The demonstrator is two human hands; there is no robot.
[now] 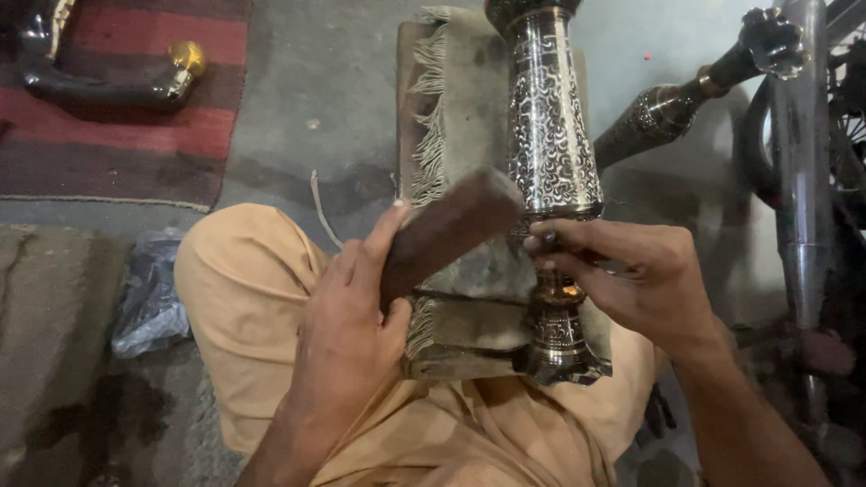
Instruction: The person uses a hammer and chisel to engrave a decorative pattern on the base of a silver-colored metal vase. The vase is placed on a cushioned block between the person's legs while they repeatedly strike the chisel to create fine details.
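**Two hands at an engraved metal vase on a padded block**

While the engraved vase (552,144) lies lengthwise on the padded block (460,108), both hands work at its narrow lower part. The vase is tall and silver-toned with dark scrollwork, its flared foot toward the person and its mouth pointing away, past the far end of the block. The left hand (347,334) is closed around a dark brown wooden block (446,230), thumb along its upper edge, fingers wrapped beneath; the wood slants up toward the vase and its far end sits just beside the vase's body, though I cannot tell whether it touches. The right hand (636,275) is closed narrowly, fingertips pinched on a small tool at the waist of the vase; the tool is mostly hidden by the fingers. A fringed cloth (431,135) drapes the block's top, left of the vase. The person's tan trousers (244,298) lie left of and below the block. Right of the vase rests a second engraved vase (672,108), tilted, next to a shiny metal pipe (801,153). Far to the vase's left lies a red striped rug (135,99) carrying a dark curved object with a brass end (108,81), and a crumpled plastic bag (149,289) sits nearer the person's knee.
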